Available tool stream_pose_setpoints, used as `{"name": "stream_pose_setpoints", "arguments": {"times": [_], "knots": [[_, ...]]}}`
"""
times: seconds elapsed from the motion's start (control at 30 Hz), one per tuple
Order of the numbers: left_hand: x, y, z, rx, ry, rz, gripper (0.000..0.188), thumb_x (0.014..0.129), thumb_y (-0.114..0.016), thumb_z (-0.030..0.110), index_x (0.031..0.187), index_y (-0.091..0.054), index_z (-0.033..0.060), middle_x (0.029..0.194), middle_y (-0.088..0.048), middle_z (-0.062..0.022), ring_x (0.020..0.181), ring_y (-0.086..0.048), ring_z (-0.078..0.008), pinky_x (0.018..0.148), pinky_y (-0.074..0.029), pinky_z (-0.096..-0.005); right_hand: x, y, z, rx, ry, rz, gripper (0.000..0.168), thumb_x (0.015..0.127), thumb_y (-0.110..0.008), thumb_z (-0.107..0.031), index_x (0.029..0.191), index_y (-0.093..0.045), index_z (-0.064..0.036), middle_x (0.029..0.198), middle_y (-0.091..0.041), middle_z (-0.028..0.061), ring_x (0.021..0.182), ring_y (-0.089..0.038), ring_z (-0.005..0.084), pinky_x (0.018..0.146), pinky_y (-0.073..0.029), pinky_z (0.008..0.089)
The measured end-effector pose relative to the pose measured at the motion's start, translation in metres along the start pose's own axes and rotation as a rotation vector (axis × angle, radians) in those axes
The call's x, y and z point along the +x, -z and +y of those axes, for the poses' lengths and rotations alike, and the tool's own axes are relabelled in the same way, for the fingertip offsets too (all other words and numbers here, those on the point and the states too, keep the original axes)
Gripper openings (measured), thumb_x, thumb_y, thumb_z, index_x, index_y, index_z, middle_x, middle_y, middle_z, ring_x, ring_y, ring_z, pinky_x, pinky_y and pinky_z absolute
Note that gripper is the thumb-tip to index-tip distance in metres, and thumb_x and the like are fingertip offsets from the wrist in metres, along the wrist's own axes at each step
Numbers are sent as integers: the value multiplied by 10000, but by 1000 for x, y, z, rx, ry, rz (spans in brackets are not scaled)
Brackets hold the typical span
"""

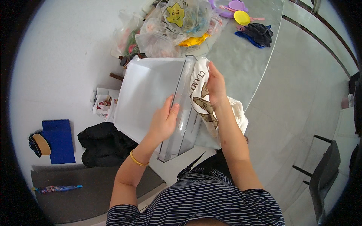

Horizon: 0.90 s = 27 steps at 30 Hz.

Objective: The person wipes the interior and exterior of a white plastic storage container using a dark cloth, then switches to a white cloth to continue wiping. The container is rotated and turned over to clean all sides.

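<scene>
A white refrigerator drawer (152, 73) with a clear plastic front panel (181, 121) sits tilted on the table's near end. My left hand (164, 121) grips the drawer's front rim, thumb toward the panel and fingers over the inner side. In my right hand (216, 84) is a white cloth (199, 75), apparently a T-shirt, with printed lettering and a brown patterned motif. The bunched cloth lies against the outer face of the panel, and its loose end hangs beneath my right forearm. Inside the drawer, only its bare white walls show.
Clear plastic bags (186, 19) of goods are heaped behind the drawer. Grey and blue cloths (258, 34) lie near the tabletop's (237, 70) right edge, beside a yellow toy pan (242, 18). A dark chair (325, 169) stands right; a black furry item (104, 144) is left.
</scene>
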State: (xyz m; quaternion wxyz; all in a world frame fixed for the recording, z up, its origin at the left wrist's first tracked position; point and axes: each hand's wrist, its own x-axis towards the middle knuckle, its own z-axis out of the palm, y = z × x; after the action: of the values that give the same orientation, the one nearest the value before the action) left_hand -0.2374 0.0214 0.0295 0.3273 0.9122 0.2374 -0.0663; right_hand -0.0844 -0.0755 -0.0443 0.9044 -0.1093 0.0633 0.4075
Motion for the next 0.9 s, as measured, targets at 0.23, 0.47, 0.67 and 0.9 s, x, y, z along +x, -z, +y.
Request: {"name": "stream_pose_setpoints", "arguments": {"times": [0.23,0.47,0.67,0.9], "knots": [[3,-8,-4,-92,-138,113,460,906,-357,317,1205,-359,-32,559,-493,-151,524,-517,-302,508,-375,-378,5,-1,1,-4,-112,-19,369,876,-397,-418,992,-542,-99,895,-596,55,780,-565,210,697,-467,350],[2,-9,-5,-54,-176,165,441,905,-358,295,1201,-367,-31,563,-491,-162,529,-516,-314,511,-371,-383,-14,-9,13,-177,-103,127,460,888,-343,-459,1091,-513,-83,989,-584,74,875,-556,227,765,-451,354],[1,-5,4,-15,-139,171,449,913,-343,308,1195,-381,-40,650,-529,-184,614,-548,-314,566,-395,-376,-26,-3,25,-112,-176,67,519,881,-340,-488,1162,-463,-70,1071,-554,89,944,-541,227,821,-432,344],[6,-10,-2,-106,-154,174,484,918,-322,335,1213,-376,-45,1151,-476,-259,1110,-446,-357,927,-333,-358,-42,0,39,-25,-225,20,471,878,-403,-435,1183,-444,-78,1058,-558,87,918,-560,220,790,-469,349]]}}
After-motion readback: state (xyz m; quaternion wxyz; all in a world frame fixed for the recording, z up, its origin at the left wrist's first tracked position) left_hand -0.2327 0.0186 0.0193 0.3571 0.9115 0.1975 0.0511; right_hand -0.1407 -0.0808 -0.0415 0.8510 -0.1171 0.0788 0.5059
